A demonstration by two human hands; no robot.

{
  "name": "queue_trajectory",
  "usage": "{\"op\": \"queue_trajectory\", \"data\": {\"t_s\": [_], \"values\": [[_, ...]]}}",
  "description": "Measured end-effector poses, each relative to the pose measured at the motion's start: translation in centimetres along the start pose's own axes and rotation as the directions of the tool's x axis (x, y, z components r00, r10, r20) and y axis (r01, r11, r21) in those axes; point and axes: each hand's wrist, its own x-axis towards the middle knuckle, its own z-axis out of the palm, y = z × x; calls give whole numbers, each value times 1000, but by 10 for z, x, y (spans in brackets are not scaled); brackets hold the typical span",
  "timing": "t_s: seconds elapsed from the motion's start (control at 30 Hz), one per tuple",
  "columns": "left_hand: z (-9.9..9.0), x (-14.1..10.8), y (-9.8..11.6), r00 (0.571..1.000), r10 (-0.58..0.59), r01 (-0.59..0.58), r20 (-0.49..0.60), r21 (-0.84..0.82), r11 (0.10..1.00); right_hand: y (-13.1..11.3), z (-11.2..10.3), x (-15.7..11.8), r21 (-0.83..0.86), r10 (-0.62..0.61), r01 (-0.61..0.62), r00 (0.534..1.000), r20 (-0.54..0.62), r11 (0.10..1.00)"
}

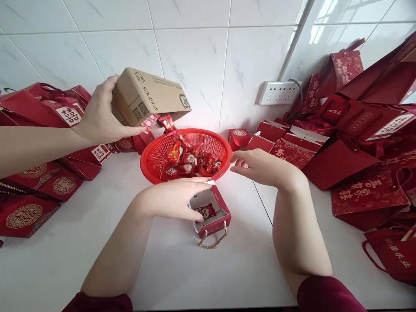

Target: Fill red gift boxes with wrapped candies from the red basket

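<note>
My left hand (173,197) grips the left and far sides of a small open red gift box (212,232), its thumb at the near-left edge. Inside the box lies a red wrapped candy (206,211), and a twisted cord handle (212,246) hangs at the front. My right hand (255,167) is at the right rim of a red plastic basket (152,149), fingers loosely bent and apart, with nothing seen in them. Wrapped candies (195,160) lie in the basket. Another person's hand (100,115) tilts a cardboard box (152,93) over it, and candies tumble from its mouth.
Red gift boxes and bags (66,184) are piled at the left. More red bags (367,195) crowd the right side. A small red box (238,138) stands by the tiled wall, below a white power strip (280,92). The white tabletop (247,268) runs along the front.
</note>
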Motion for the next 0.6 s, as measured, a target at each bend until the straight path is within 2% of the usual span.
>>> {"op": "queue_trajectory", "data": {"t_s": [0.13, 0.27, 0.37, 0.43, 0.5, 0.53, 0.6], "values": [[-5, -2, -4, 1000, 16, -16, 12, 35, 999, 8, -3, -1, -6, 59, -60, 998, -19, 998], [-13, -5, -5, 999, -17, 15, 36, 50, 999, 5, 0, 3, -33, 87, -87, 996, -28, 996], [-20, -9, -12, 999, -42, 42, -18, 9, 999, -1, 3, 7, -48, 76, -76, 997, 6, 996], [-25, -11, -23, 991, -102, 98, -87, -58, 994, -4, 4, 9, -54, 55, -53, 998, 38, 997], [-29, -13, -37, 962, -222, 201, -161, -141, 969, -6, 5, 8, -50, 39, -36, 997, 60, 998], [-30, -13, -46, 931, -302, 267, -207, -180, 947, -6, 5, 7, -47, 34, -31, 997, 62, 998], [-32, -13, -63, 832, -453, 392, -320, -236, 889, -4, 4, 5, -38, 28, -26, 998, 52, 999]]}}
